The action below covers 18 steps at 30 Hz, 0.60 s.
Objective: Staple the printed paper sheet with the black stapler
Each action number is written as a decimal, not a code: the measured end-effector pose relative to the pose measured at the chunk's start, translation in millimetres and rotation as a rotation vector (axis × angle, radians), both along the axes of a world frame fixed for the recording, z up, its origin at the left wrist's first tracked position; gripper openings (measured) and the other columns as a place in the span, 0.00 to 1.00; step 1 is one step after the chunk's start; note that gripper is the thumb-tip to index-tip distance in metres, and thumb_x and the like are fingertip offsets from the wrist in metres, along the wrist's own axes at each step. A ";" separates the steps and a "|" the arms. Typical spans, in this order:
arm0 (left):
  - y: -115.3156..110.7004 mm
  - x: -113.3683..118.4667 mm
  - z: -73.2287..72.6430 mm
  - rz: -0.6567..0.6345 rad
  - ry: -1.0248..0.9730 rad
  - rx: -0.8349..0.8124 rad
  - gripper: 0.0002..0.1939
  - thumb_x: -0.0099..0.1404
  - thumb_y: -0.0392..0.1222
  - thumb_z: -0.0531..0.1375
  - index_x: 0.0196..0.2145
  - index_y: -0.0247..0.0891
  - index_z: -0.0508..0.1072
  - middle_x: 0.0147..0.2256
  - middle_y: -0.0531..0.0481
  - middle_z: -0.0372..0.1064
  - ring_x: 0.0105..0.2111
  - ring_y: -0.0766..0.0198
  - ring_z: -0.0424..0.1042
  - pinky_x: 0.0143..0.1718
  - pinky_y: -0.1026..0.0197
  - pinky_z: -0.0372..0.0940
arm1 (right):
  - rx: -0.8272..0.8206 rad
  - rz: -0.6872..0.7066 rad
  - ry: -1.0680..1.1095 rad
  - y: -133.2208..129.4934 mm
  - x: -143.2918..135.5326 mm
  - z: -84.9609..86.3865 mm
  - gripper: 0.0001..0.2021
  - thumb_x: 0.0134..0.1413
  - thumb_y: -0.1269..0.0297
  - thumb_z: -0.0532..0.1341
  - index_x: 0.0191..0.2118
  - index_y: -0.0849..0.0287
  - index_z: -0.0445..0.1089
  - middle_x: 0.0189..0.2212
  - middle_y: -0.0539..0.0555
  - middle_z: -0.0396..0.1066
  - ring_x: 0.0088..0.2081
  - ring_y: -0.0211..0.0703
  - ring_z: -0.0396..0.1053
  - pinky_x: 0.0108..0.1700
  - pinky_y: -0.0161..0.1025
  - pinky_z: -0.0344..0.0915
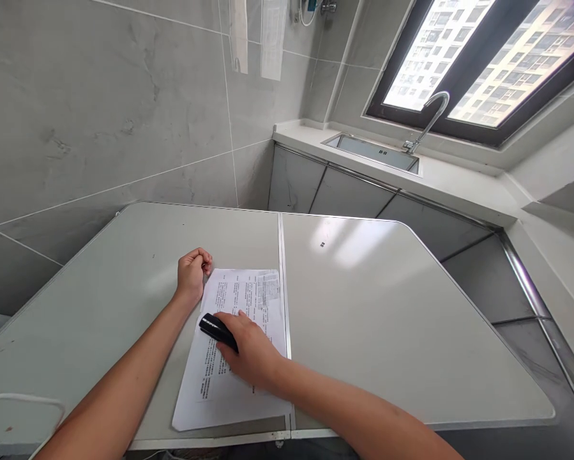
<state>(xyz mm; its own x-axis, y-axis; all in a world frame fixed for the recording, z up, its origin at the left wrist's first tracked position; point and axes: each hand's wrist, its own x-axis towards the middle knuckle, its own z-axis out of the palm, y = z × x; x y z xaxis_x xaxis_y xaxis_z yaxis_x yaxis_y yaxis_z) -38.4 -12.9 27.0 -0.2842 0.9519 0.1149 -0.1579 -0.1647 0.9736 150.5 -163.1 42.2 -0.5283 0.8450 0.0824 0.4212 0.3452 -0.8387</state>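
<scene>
Now the black tool point(218, 331): over the paper point(219, 370), gripped by the right hand point(252, 348).
Left hand point(192, 273): curled up beside the paper's edge, apart.
Table point(377, 326): flat; the paper could slide if the tool pushes sideways.

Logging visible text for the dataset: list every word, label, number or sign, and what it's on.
Nothing is legible enough to quote.
Printed paper: lines of characters, too small to read.
Black stapler-like tool in the right hand: white lettering, too blurred to read.
</scene>
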 end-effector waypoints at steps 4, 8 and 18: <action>3.1 -15.0 0.9 0.070 0.318 0.092 0.07 0.53 0.32 0.54 0.20 0.38 0.68 0.22 0.51 0.64 0.22 0.69 0.59 0.22 0.65 0.53 | 0.016 -0.029 0.020 12.3 -20.2 -2.1 0.28 0.63 0.71 0.61 0.67 0.50 0.61 0.56 0.54 0.74 0.59 0.51 0.69 0.71 0.56 0.53; 5.6 -23.1 -3.0 0.025 0.381 0.044 0.08 0.54 0.33 0.53 0.21 0.39 0.68 0.20 0.53 0.62 0.20 0.68 0.57 0.22 0.64 0.51 | -0.047 -0.008 0.066 14.3 -25.6 -3.3 0.35 0.60 0.64 0.68 0.70 0.49 0.57 0.60 0.56 0.71 0.61 0.53 0.68 0.66 0.55 0.61; 11.9 -23.0 -10.6 -0.019 0.606 -0.042 0.10 0.53 0.34 0.51 0.19 0.39 0.69 0.18 0.53 0.61 0.22 0.64 0.60 0.26 0.61 0.53 | 0.307 -0.703 -0.199 149.9 174.6 -10.5 0.12 0.58 0.71 0.59 0.44 0.57 0.77 0.46 0.59 0.75 0.42 0.49 0.73 0.49 0.48 0.71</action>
